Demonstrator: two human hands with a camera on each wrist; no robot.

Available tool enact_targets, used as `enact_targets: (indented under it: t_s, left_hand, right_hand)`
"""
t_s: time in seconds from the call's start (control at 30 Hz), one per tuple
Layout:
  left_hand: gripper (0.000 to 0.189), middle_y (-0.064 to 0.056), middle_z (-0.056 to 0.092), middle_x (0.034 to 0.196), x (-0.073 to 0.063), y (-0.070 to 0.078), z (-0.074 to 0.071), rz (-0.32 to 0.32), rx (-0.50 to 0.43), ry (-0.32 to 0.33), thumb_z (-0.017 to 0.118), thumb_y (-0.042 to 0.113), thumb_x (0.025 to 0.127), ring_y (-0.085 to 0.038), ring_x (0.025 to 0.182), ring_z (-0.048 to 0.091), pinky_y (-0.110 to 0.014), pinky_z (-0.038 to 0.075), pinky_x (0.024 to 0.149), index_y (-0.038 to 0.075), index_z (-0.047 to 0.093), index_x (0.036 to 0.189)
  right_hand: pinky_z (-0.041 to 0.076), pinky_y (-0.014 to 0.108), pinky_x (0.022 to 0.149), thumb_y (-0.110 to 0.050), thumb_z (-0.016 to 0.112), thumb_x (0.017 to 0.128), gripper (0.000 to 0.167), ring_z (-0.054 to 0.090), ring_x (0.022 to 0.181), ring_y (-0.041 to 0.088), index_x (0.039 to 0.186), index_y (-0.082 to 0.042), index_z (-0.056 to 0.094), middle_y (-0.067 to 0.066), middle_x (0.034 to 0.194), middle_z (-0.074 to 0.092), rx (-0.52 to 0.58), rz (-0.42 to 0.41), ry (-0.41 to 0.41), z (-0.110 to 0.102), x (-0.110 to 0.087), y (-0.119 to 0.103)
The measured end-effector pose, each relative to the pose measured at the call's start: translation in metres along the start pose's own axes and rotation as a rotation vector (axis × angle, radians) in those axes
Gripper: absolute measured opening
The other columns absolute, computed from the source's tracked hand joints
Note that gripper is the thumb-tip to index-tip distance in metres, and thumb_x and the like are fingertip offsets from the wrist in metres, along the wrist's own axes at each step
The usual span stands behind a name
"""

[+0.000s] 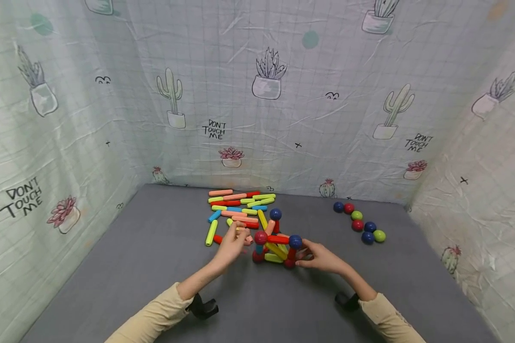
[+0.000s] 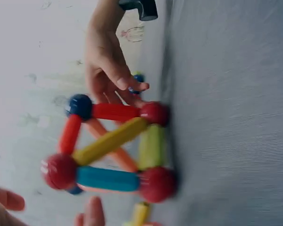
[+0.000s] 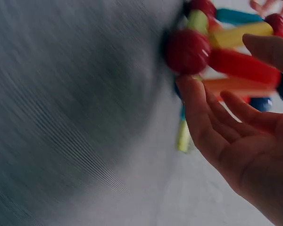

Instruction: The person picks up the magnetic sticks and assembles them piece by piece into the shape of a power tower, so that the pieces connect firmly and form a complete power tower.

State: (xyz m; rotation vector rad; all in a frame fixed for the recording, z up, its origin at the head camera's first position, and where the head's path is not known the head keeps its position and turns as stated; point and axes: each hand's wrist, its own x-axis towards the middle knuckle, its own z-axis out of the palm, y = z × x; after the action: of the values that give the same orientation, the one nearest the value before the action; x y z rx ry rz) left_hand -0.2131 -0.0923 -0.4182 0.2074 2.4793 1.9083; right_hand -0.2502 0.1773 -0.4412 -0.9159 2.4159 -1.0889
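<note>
A cube-like frame of coloured magnetic rods (image 1: 279, 239) and balls stands on the grey table. A blue ball (image 1: 295, 241) and a red ball (image 1: 261, 237) top its near corners, joined by a red rod; a yellow rod (image 2: 108, 141) runs diagonally across one side. My right hand (image 1: 322, 257) is at the frame's right side, fingers loosely extended, one fingertip right at the lower red ball (image 3: 187, 52). To the left of the frame, my left hand (image 1: 231, 244) hovers with thumb and fingers apart, close over the loose rods. In the left wrist view its fingers (image 2: 95, 212) hold nothing.
Loose red, pink, blue and yellow-green rods (image 1: 233, 196) lie in rows behind and left of the frame. Several blue, red and green balls (image 1: 357, 225) form a cluster at the back right. A printed curtain (image 1: 240, 109) encloses the table's back and sides.
</note>
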Motion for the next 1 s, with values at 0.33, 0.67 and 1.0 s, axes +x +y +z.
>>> enact_targets:
  t_s: [0.33, 0.67, 1.0]
  left_hand:
    - [0.053, -0.037, 0.030, 0.134, -0.005, -0.025, -0.006, -0.506, -0.562, -0.231, 0.026, 0.023, 0.095, -0.046, 0.118, 0.042, -0.055, 0.040, 0.090, -0.013, 0.019, 0.133]
    - [0.051, -0.027, 0.019, 0.144, 0.024, -0.024, 0.002, -0.519, -0.678, -0.250, 0.022, 0.023, 0.097, -0.048, 0.125, 0.031, -0.059, 0.030, 0.097, -0.006, 0.018, 0.138]
    - [0.048, -0.027, 0.032, 0.139, 0.056, -0.032, 0.009, -0.474, -0.612, -0.246, 0.027, 0.023, 0.096, -0.045, 0.121, 0.040, -0.055, 0.033, 0.097, -0.004, 0.027, 0.135]
  right_hand:
    - [0.052, 0.038, 0.076, -0.016, 0.055, 0.088, 0.053, 0.053, 0.107, 0.040, 0.128, 0.012, 0.035, 0.032, 0.123, 0.045, 0.245, 0.086, -0.102, 0.002, -0.002, 0.012]
    - [0.050, 0.039, 0.082, -0.015, 0.049, 0.091, 0.047, 0.055, 0.108, 0.032, 0.129, 0.011, 0.036, 0.029, 0.127, 0.044, 0.388, 0.164, -0.213, 0.013, -0.007, -0.003]
    - [0.049, 0.041, 0.083, -0.017, 0.050, 0.091, 0.045, 0.055, 0.110, 0.032, 0.128, 0.007, 0.039, 0.028, 0.127, 0.045, 0.438, 0.156, -0.265, 0.035, 0.001, -0.020]
